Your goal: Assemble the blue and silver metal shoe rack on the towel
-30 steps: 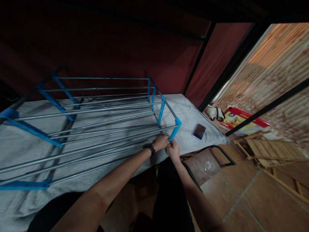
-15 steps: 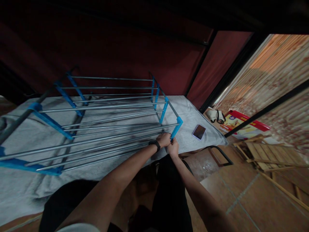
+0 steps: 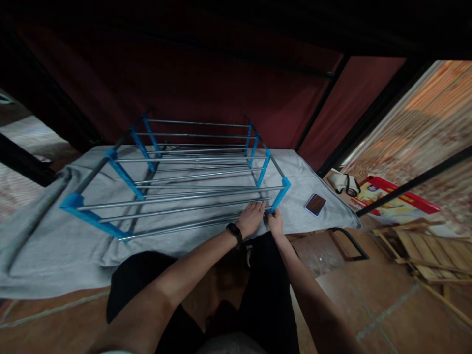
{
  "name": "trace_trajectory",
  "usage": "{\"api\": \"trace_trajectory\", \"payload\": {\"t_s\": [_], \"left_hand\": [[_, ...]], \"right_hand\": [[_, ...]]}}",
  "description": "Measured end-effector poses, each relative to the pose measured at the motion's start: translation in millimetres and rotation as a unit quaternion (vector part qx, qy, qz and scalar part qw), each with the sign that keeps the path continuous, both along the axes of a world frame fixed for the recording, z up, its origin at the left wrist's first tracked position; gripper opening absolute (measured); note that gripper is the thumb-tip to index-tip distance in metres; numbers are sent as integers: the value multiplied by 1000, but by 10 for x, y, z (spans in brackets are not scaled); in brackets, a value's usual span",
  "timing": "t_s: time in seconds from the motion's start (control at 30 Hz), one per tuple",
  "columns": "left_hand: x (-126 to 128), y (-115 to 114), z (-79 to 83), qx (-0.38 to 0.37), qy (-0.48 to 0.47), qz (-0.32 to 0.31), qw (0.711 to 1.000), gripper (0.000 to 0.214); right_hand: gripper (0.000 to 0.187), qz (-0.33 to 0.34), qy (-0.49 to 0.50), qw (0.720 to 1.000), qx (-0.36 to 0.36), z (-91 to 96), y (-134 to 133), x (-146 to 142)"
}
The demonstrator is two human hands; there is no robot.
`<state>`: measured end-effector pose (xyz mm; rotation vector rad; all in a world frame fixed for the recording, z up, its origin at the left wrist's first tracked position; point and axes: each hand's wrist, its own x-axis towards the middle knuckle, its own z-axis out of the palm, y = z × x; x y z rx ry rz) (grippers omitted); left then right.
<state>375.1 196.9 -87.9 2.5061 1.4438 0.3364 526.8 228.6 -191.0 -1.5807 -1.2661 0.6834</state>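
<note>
A rack of grey metal tubes (image 3: 191, 158) joined by blue plastic connectors (image 3: 123, 173) lies on a grey blanket. My left hand (image 3: 251, 217), with a dark watch on its wrist, rests over the front tubes close to their right ends. Its fingers are stretched out and touch a tube. Just to its right, my right hand (image 3: 275, 223) is closed round the lower end of the front right blue connector (image 3: 280, 196). The fingertips there are partly hidden. One tube end (image 3: 268, 198) shows loose beside that connector.
A phone (image 3: 315, 204) lies on the blanket (image 3: 295, 169) right of the rack. Beyond the blanket's right end are a red and yellow box (image 3: 398, 199), a pale strapped item (image 3: 344, 182) and a folded wooden chair (image 3: 424, 250). A dark red wall (image 3: 221, 88) stands behind.
The view has shifted left, showing more of the rack's left side. My left hand's fingers have straightened out over the tubes and moved slightly apart from my right hand, which stays at the connector.
</note>
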Motion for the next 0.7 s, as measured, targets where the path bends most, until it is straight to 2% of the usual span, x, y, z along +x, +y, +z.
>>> {"api": "trace_trajectory", "payload": {"t_s": [0.07, 0.13, 0.2, 0.27, 0.3, 0.33, 0.4, 0.43, 0.47, 0.5, 0.53, 0.6, 0.7], "left_hand": [[-202, -359, -60, 63, -12, -16, 998, 53], [-470, -738, -165, 89, -37, -15, 995, 50], [-799, -1087, -307, 54, -93, 27, 994, 47], [-1160, -1371, -464, -8, -191, 115, 975, 42], [-1340, -1486, -539, -43, -253, 183, 949, 38], [-1513, -1582, -605, -77, -320, 263, 907, 33], [-1826, -1730, -702, -135, -448, 406, 785, 22], [-1964, -1785, -730, -150, -500, 451, 724, 18], [-2094, -1829, -746, -156, -538, 475, 679, 15], [-2219, -1864, -752, -149, -560, 487, 654, 14], [-2344, -1889, -750, -130, -561, 496, 650, 14], [-2613, -1917, -732, -72, -517, 533, 666, 13], [-3076, -1909, -700, 4, -437, 594, 675, 15]], "right_hand": [[22, 1, 5, 1000, -3, -34, 19, 6], [25, 2, 14, 1000, -4, -65, 45, 14], [29, 1, 25, 1000, -4, -82, 51, 37], [35, -11, 34, 999, -2, -84, 3, 85], [38, -19, 37, 999, 0, -80, -48, 114], [40, -28, 40, 999, 2, -76, -118, 143], [41, -36, 34, 999, 11, -72, -307, 169], [38, -28, 19, 999, 24, -74, -419, 153], [34, 0, -18, 999, 45, -78, -535, 109], [31, 49, -56, 995, 61, -85, -651, 34], [30, 107, -94, 987, 77, -93, -760, -72], [33, 223, -154, 956, 109, -113, -936, -361], [43, 324, -215, 906, 169, -155, -1037, -857]]}}
